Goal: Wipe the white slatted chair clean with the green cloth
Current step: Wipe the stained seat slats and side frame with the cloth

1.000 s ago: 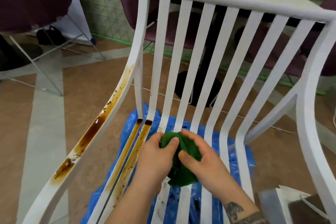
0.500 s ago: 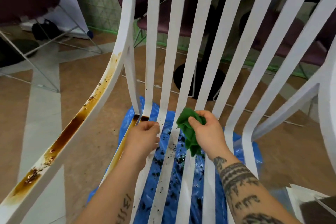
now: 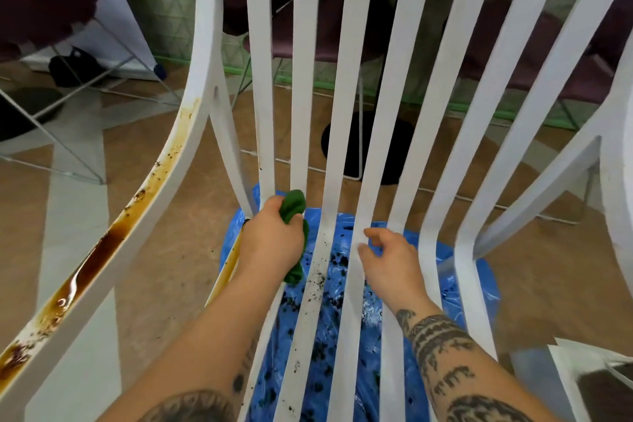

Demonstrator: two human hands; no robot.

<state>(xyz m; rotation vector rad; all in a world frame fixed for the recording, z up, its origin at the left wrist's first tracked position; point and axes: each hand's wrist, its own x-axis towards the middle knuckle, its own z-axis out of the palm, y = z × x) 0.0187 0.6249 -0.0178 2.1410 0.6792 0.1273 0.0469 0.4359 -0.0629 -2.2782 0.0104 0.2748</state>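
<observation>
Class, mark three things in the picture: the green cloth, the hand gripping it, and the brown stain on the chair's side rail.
green cloth (image 3: pixel 293 204): head view, on the bunched top fold.
left hand (image 3: pixel 270 243): head view, on the back of the hand.
brown stain (image 3: pixel 106 243): head view, on its darkest pool.

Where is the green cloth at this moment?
In the head view, the green cloth is gripped in the left hand, against the chair's left slats.

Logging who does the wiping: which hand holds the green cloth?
The left hand, the one by the stained side rail, grips the green cloth; the right hand holds nothing.
</observation>
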